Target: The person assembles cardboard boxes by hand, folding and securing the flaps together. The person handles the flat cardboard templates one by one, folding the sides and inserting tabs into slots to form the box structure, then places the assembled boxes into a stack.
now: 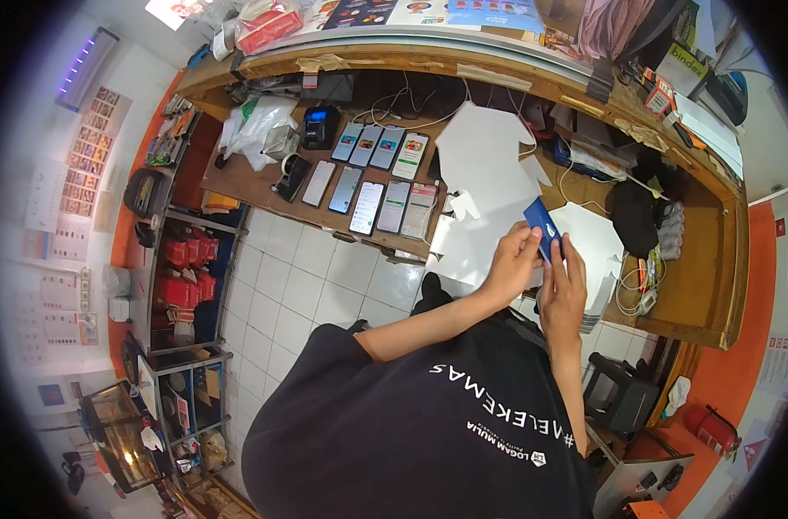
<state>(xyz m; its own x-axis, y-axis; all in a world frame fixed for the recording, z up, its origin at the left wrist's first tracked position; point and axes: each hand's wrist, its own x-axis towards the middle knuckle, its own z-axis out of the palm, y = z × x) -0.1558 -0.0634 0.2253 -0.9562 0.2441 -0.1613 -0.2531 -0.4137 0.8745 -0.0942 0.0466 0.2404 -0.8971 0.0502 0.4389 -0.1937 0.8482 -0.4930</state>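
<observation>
A small dark-blue card or folded packet (540,219) with a light mark on it is held up over the white sheets at the right of the desk. My left hand (513,261) pinches its lower left edge between thumb and fingers. Along the lower right edge, my right hand (565,292) has its fingers and thumb closed on the same piece. Whether it is one card or several layers I cannot tell. Beneath the hands lie large white paper sheets (484,151), some with torn or cut edges.
Left of the sheets, several phones (366,208) lie in two rows on the wooden desk (264,192). Behind them stand a small black device (320,127) and a tape dispenser (290,177). A raised wooden shelf (394,65) spans the back. White cables (640,281) lie at the right.
</observation>
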